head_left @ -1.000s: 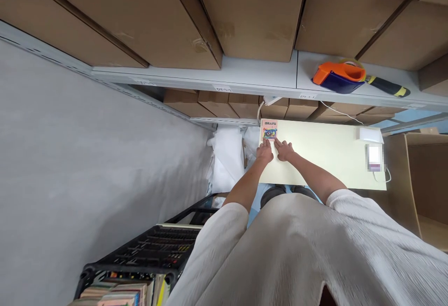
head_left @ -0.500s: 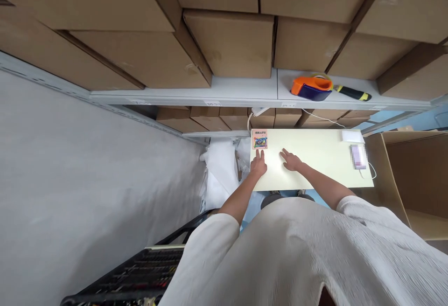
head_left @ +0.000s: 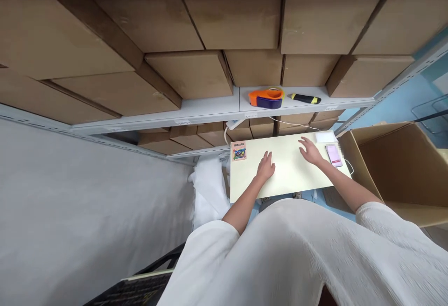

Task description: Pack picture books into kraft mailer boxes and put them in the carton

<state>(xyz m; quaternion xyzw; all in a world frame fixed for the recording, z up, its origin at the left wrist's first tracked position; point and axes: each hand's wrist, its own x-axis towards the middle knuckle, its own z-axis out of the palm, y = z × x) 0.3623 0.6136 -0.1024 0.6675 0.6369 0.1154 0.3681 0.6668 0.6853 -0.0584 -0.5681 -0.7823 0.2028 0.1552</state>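
Over the pale yellow tabletop [head_left: 287, 177], my left hand [head_left: 266, 166] has its fingers apart and holds nothing. A small pink card or booklet with a colourful picture [head_left: 239, 151] lies at the table's far left corner, to the left of that hand and apart from it. My right hand [head_left: 310, 151] is also spread and bare, farther right. Nearest to it are a phone [head_left: 334, 155] with a lit screen and a white box [head_left: 325, 136] at the table's right end. Whether either palm touches the tabletop I cannot tell.
Cardboard boxes [head_left: 229, 17] fill the grey metal shelf [head_left: 210, 110] ahead. An orange tape dispenser [head_left: 266, 97] and a black-yellow cutter [head_left: 305, 98] lie on its edge. A large carton [head_left: 399, 166] stands open at right; white wrapping [head_left: 208, 189] and a black crate [head_left: 140, 287] are at left.
My left hand has moved right, away from the pink card, which stays in its corner. My right hand has shifted right towards the phone. The view has turned right and tilted up.
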